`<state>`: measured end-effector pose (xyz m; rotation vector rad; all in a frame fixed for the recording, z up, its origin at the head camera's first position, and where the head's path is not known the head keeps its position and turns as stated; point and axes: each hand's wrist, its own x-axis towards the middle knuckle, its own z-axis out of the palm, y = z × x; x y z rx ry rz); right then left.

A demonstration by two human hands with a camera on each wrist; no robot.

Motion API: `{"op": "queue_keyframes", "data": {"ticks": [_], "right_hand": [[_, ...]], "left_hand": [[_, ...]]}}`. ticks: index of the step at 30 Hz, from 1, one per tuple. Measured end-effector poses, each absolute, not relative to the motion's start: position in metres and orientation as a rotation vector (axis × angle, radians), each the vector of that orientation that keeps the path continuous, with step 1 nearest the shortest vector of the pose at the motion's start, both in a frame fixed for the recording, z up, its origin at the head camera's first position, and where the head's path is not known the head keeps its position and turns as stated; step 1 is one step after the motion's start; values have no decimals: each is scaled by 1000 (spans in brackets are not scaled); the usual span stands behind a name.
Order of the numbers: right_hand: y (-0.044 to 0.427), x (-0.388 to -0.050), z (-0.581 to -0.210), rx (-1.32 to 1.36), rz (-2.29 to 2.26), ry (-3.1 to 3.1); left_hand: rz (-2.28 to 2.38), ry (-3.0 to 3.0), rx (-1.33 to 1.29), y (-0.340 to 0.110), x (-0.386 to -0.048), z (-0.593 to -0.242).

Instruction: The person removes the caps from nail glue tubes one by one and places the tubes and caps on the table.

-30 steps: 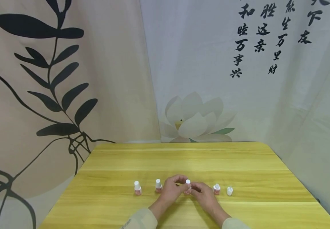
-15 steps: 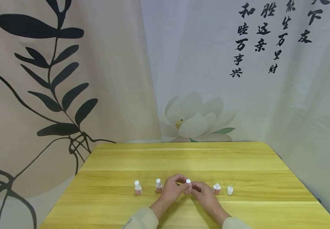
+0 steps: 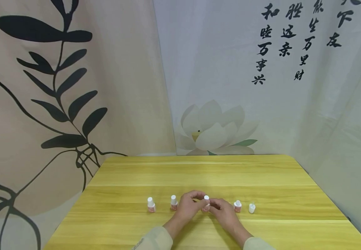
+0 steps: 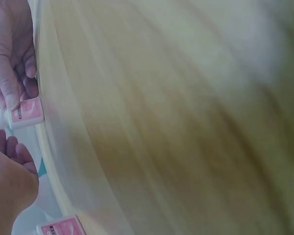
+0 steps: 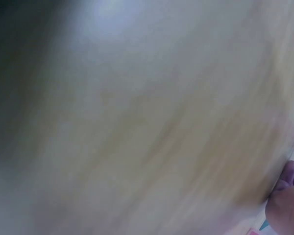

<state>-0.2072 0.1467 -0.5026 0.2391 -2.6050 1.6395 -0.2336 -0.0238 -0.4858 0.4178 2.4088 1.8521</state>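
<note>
A small white bottle (image 3: 206, 207) with a pink label stands upright between the two hands in the head view. My left hand (image 3: 185, 208) has thumb and forefinger at its white cap (image 3: 206, 198), pinching it. Lower down, my right hand (image 3: 224, 214) grips the bottle's body. In the left wrist view the right thumb presses on the pink label (image 4: 28, 111); the left hand (image 4: 12, 183) is beside it, its pinching fingertips out of frame. Only part of the right hand (image 5: 286, 208) shows at the edge of the right wrist view.
Two similar capped bottles, one far left (image 3: 151, 205) and one nearer (image 3: 174, 203), stand left of the hands. Right of them is a bottle (image 3: 237, 206) with a shorter top, then a small white piece (image 3: 252, 208). All rest on a wooden table (image 3: 199, 173) before a printed curtain.
Almost nothing differs in the head view. Both hands keep their place around the bottle, and the view shifts very slightly.
</note>
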Motion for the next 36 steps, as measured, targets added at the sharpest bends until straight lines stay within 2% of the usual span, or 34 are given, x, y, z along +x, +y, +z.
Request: {"op": "queue_keyframes", "data": {"ticks": [22, 36], "right_hand": [[148, -209, -503, 271, 1729, -2598], [147, -210, -504, 263, 1664, -2598]], "left_hand": [[1911, 2356, 306, -21, -236, -470], [1940, 2373, 322, -25, -232, -459]]}}
